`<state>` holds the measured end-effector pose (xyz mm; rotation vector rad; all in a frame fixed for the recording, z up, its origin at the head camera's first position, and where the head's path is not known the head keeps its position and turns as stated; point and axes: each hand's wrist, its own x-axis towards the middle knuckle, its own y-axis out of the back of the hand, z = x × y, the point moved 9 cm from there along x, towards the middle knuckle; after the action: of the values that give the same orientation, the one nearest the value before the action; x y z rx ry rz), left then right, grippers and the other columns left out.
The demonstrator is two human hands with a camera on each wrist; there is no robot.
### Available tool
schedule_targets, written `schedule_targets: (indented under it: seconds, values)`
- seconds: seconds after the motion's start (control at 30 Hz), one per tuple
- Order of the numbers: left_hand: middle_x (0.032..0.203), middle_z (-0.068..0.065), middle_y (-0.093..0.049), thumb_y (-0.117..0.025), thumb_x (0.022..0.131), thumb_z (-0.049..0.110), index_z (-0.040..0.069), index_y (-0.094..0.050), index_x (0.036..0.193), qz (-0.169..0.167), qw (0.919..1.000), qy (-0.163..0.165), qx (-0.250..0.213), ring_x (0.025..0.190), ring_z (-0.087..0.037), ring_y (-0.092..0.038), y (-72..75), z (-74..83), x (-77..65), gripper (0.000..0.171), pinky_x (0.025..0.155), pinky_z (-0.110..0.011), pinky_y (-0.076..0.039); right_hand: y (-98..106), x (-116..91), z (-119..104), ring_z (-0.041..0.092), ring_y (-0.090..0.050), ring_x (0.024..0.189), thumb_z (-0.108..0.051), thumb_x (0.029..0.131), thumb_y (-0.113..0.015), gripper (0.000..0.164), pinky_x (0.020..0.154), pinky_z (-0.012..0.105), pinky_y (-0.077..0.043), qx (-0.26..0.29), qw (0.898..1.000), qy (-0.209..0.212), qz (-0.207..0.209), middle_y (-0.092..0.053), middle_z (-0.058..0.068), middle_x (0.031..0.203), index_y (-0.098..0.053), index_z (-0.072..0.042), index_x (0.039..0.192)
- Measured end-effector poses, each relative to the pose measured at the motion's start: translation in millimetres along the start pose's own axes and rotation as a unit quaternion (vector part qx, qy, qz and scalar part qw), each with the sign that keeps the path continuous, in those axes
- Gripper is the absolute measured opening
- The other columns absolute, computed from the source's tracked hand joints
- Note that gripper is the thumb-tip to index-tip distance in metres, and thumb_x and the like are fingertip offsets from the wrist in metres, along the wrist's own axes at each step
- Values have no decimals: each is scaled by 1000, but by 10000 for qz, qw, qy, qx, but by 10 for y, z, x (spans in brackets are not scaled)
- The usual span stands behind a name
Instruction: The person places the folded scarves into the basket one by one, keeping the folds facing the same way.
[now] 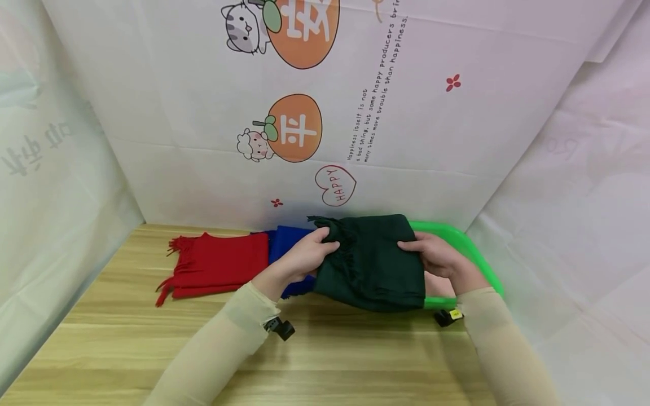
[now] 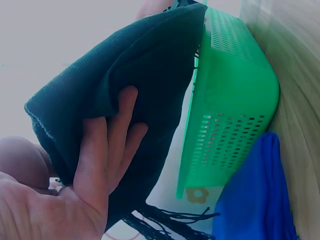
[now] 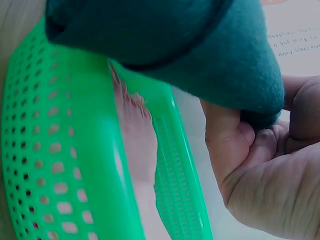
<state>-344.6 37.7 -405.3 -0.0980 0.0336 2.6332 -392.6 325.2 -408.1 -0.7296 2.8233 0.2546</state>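
Observation:
A folded dark green scarf [image 1: 381, 262] with a fringe is held up between both hands, overlapping the left part of a green basket [image 1: 479, 256] in the head view. My left hand [image 1: 307, 254] grips its fringed left side, thumb on top, and in the left wrist view the fingers [image 2: 117, 145] spread under the cloth. The right hand [image 1: 438, 255] pinches the opposite folded edge, thumb on top; the right wrist view shows its fingers [image 3: 225, 135] curled beneath that edge. Inside the basket lies a pale pink fringed cloth [image 3: 137, 150], partly hidden by the scarf.
On the wooden table [image 1: 152, 349], left of the basket, lie a folded red scarf [image 1: 223, 265] with fringe and a folded blue scarf [image 1: 289, 239], partly covered by the left hand and green scarf. A printed white sheet [image 1: 193, 113] stands behind; white sheets hang at both sides.

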Motion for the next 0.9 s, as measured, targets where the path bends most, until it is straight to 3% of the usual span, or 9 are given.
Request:
schedule_targets:
  seconds: [0.1, 0.3, 0.47, 0.7, 0.9]
  values:
    - [158, -20, -58, -51, 121, 26, 18, -18, 180, -18, 10000, 11, 38, 105, -29, -80, -48, 2, 57, 68, 79, -47, -69, 75, -10, 16, 20, -75, 119, -20, 118, -59, 65, 101, 38, -63, -58, 10000, -17, 32, -69, 5, 140, -32, 8, 169]
    - [164, -20, -53, -50, 121, 26, 20, -18, 180, -45, 9999, -38, 160, 104, -30, -80, -154, -1, 178, 67, 77, -46, -68, 220, -51, 6, 19, -75, 117, -21, 118, -60, 66, 100, 38, -63, -146, 9999, -9, 62, -72, 3, 136, -32, 10, 168]
    - [177, -17, -37, -49, 121, 29, 21, -15, 181, -9, 9995, -57, 296, 115, -30, -77, -278, -25, 271, 69, 79, -48, -68, 375, -100, 28, 18, -77, 111, -22, 118, -59, 62, 96, 37, -64, -263, 9994, -122, 203, -75, 2, 129, -35, 10, 166]
    - [177, -15, -38, -50, 121, 30, 22, -20, 180, 92, 9992, -113, 366, 129, -37, -70, -462, -58, 432, 67, 79, -52, -68, 591, -143, 89, 18, -76, 114, -25, 119, -58, 69, 98, 39, -64, -433, 9979, -322, 358, -73, -1, 131, -28, 6, 172]
    - [180, -12, -34, -49, 121, 30, 21, -23, 180, 200, 9983, -169, 519, 146, -41, -58, -647, -86, 589, 65, 88, -55, -66, 803, -175, 176, 17, -75, 114, -28, 118, -59, 76, 98, 40, -63, -503, 9957, -501, 603, -69, -1, 133, -19, 1, 176]
